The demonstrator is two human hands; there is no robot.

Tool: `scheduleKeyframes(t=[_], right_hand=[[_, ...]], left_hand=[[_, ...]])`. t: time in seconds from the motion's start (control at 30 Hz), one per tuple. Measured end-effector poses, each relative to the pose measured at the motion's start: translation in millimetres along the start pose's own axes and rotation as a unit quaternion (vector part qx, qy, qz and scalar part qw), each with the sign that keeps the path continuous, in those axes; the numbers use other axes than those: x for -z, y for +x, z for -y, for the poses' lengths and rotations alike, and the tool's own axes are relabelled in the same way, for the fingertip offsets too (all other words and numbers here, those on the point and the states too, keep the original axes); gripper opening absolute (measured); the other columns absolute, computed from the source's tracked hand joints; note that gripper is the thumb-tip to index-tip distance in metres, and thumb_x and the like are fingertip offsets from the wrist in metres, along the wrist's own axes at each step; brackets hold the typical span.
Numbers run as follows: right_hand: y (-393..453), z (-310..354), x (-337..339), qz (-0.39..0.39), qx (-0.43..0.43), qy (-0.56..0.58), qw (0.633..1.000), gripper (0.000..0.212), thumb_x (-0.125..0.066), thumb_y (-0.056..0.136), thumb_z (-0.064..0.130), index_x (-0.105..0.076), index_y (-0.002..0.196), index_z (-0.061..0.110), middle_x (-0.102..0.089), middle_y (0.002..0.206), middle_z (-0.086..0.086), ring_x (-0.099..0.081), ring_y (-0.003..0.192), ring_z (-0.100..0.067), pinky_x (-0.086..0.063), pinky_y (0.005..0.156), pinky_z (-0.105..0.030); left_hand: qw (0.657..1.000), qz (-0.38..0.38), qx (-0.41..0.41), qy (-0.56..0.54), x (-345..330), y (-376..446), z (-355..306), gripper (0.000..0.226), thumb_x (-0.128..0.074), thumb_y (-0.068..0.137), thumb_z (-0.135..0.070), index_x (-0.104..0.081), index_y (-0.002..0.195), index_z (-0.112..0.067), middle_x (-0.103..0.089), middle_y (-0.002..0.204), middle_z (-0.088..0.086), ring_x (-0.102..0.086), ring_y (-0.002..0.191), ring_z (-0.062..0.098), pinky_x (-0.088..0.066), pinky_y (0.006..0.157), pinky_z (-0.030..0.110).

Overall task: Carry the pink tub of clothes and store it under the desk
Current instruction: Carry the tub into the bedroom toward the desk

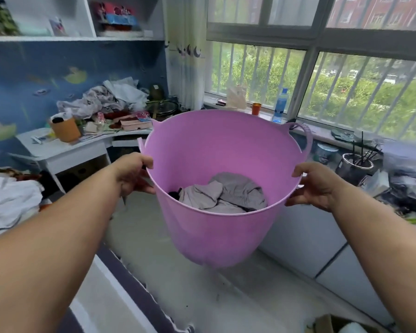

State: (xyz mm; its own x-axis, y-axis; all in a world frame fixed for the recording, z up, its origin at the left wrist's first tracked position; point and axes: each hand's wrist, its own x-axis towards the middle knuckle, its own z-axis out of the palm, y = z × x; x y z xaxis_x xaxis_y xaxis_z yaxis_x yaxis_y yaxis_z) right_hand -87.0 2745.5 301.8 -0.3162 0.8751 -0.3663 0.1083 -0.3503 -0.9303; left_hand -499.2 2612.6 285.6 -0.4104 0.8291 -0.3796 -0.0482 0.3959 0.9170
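Observation:
The pink tub [216,231] hangs in the air in front of me, well above the pale floor. Grey clothes [226,193] lie crumpled at its bottom. My left hand [132,173] grips the tub's left rim, thumb over the edge. On the opposite rim my right hand [315,186] holds on the same way. The white desk [65,150] stands at the back left against the blue wall, its top crowded with things. A dark gap shows under the desk beside its leg.
A bed with white bedding [7,203] fills the left side. The window sill [322,138] on the right carries a water bottle [281,105], an orange cup [256,108], pots and bags. A cardboard box [334,324] sits at the bottom right. Pale floor runs between bed and window wall.

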Motion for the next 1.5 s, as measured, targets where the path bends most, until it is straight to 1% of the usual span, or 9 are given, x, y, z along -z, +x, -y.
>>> scheduleKeyframes(t=[0.13, 0.3, 0.5, 0.67, 0.8, 1.07, 1.2, 1.4, 1.5], right_hand=[[49.6, 13.5, -0.8, 0.047, -0.004, -0.009, 0.999, 0.031, -0.047, 0.078, 0.002, -0.061, 0.105, 0.011, -0.053, 0.098, -0.018, -0.059, 0.083, -0.044, -0.06, 0.065, -0.061], [109.2, 26.8, 5.4, 0.092, -0.007, -0.021, 0.995, 0.036, -0.05, 0.075, 0.003, -0.061, 0.109, 0.01, -0.054, 0.099, -0.018, -0.062, 0.078, -0.045, -0.061, 0.062, -0.058], [166.4, 54.6, 8.8, 0.149, -0.015, -0.058, 0.987, 0.05, -0.049, 0.077, 0.003, -0.056, 0.126, 0.003, -0.051, 0.1, -0.018, -0.059, 0.074, -0.042, -0.06, 0.06, -0.055], [199.6, 73.2, 3.9, 0.195, -0.015, -0.069, 0.978, 0.05, -0.047, 0.079, 0.002, -0.053, 0.128, 0.004, -0.05, 0.101, -0.018, -0.056, 0.082, -0.044, -0.06, 0.065, -0.056], [225.0, 73.9, -8.6, 0.211, -0.023, -0.062, 0.975, 0.044, -0.049, 0.075, 0.002, -0.056, 0.118, 0.007, -0.051, 0.101, -0.017, -0.058, 0.084, -0.046, -0.06, 0.059, -0.056], [269.4, 68.2, -48.2, 0.211, -0.036, -0.069, 0.974, 0.05, -0.055, 0.059, 0.003, -0.059, 0.109, 0.006, -0.053, 0.089, -0.016, -0.066, 0.056, -0.042, -0.057, 0.059, -0.058], [294.4, 75.9, -79.9, 0.23, -0.037, -0.081, 0.969, 0.046, -0.052, 0.068, 0.002, -0.058, 0.113, 0.01, -0.051, 0.093, -0.015, -0.065, 0.061, -0.041, -0.058, 0.061, -0.057], [327.8, 93.4, -134.8, 0.234, -0.039, -0.083, 0.968, 0.037, -0.049, 0.077, -0.001, -0.056, 0.111, 0.01, -0.05, 0.1, -0.017, -0.064, 0.074, -0.044, -0.059, 0.062, -0.059], [339.2, 101.2, -156.7, 0.235, -0.041, -0.08, 0.968, 0.044, -0.048, 0.078, -0.002, -0.052, 0.121, 0.008, -0.051, 0.104, -0.018, -0.065, 0.08, -0.046, -0.059, 0.062, -0.061]], left_hand=[[0.999, -0.046, 0.009, -0.017, 0.4, 12.7, -1.7, 0.064, -0.06, 0.06, -0.017, -0.059, 0.122, -0.001, -0.055, 0.086, 0.015, -0.066, 0.056, 0.03, -0.06, 0.049, 0.038], [0.995, -0.086, 0.03, -0.041, -9.0, 23.9, -2.7, 0.064, -0.059, 0.062, -0.016, -0.057, 0.125, -0.002, -0.054, 0.103, 0.017, -0.06, 0.072, 0.036, -0.061, 0.053, 0.041], [0.985, -0.15, 0.022, -0.079, -36.1, 26.2, -8.1, 0.022, -0.05, 0.079, -0.006, -0.06, 0.099, -0.007, -0.052, 0.077, 0.012, -0.056, 0.063, 0.031, -0.059, 0.046, 0.037], [0.975, -0.199, 0.027, -0.091, -47.1, 24.6, -12.9, 0.017, -0.048, 0.083, -0.004, -0.059, 0.095, -0.006, -0.057, 0.061, 0.008, -0.061, 0.051, 0.027, -0.063, 0.048, 0.04], [0.968, -0.228, 0.024, -0.101, -44.9, 32.0, -10.5, 0.022, -0.047, 0.082, -0.003, -0.059, 0.1, -0.006, -0.054, 0.072, 0.011, -0.061, 0.055, 0.029, -0.064, 0.051, 0.044], [0.961, -0.252, 0.035, -0.109, -11.2, 64.2, 1.2, 0.032, -0.055, 0.068, -0.009, -0.06, 0.1, -0.007, -0.057, 0.078, 0.013, -0.065, 0.054, 0.03, -0.062, 0.054, 0.043], [0.96, -0.253, 0.039, -0.115, 14.4, 89.2, 7.1, 0.029, -0.055, 0.071, -0.007, -0.06, 0.099, -0.005, -0.058, 0.074, 0.013, -0.066, 0.046, 0.028, -0.062, 0.051, 0.041], [0.958, -0.253, 0.04, -0.129, 60.6, 126.8, 4.8, 0.024, -0.053, 0.08, -0.003, -0.06, 0.103, -0.005, -0.057, 0.084, 0.016, -0.067, 0.058, 0.032, -0.062, 0.047, 0.042], [0.957, -0.255, 0.032, -0.132, 78.7, 139.5, 0.5, 0.023, -0.053, 0.081, -0.003, -0.06, 0.103, -0.006, -0.059, 0.086, 0.016, -0.067, 0.065, 0.032, -0.064, 0.054, 0.043]])
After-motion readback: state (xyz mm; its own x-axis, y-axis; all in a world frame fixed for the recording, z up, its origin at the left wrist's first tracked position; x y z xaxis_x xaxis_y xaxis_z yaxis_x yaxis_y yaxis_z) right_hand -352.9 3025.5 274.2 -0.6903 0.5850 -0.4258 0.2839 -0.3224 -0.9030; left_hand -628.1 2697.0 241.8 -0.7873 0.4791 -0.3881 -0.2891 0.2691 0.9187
